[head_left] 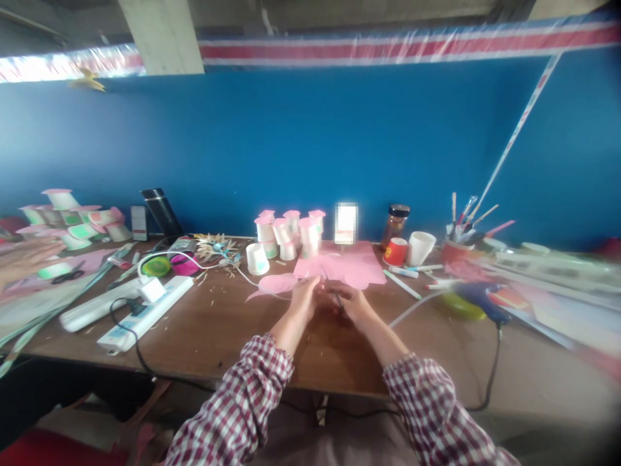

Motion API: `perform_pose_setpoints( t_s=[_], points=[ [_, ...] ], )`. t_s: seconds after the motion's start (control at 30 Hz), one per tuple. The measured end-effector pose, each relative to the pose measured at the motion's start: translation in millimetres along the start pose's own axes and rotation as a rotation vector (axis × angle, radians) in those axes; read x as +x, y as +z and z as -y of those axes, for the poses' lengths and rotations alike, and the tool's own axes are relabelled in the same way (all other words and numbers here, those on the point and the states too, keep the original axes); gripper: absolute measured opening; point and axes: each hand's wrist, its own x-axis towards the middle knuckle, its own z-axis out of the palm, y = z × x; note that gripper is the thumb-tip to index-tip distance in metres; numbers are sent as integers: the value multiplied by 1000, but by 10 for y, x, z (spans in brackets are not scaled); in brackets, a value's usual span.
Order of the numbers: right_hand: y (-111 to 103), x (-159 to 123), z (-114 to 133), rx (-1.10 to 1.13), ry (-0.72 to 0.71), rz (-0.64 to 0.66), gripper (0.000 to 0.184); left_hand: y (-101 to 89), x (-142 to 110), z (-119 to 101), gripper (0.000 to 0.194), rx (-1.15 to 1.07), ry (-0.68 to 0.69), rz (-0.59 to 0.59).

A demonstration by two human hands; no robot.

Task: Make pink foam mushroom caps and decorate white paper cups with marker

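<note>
Both hands meet over the middle of the table, in front of a pink paper sheet (pixel 366 264). My right hand (pixel 353 304) is closed around a pair of scissors (pixel 338 298); a dark handle shows at the fingers and a thin blade points away from me. My left hand (pixel 306 299) is closed in a pinch beside the blade, at the near edge of the pink paper, and seems to hold a piece of it. The fingertips are blurred and partly hidden. A cut pink paper piece (pixel 277 283) lies left of my left hand.
Stacked white paper cups (pixel 286 236) with pink tops stand behind, near a single white cup (pixel 257 259). A power strip (pixel 145 314) with cords lies left. A red cup (pixel 395 251), a jar (pixel 396 223) and a blue glue gun (pixel 480 301) are right. A blurred person's hand (pixel 24 259) is far left.
</note>
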Motion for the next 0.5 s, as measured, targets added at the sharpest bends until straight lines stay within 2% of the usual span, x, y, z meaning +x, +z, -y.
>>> perform_pose_setpoints(
  t_s=[0.33,0.5],
  points=[
    [9,17,-12,-5,9,-3,35,4,10,5,9,-35,-32,24],
    [-4,-35,47,-52,19,49,39,-41,67,-16,11,-22,-6,23]
  ],
)
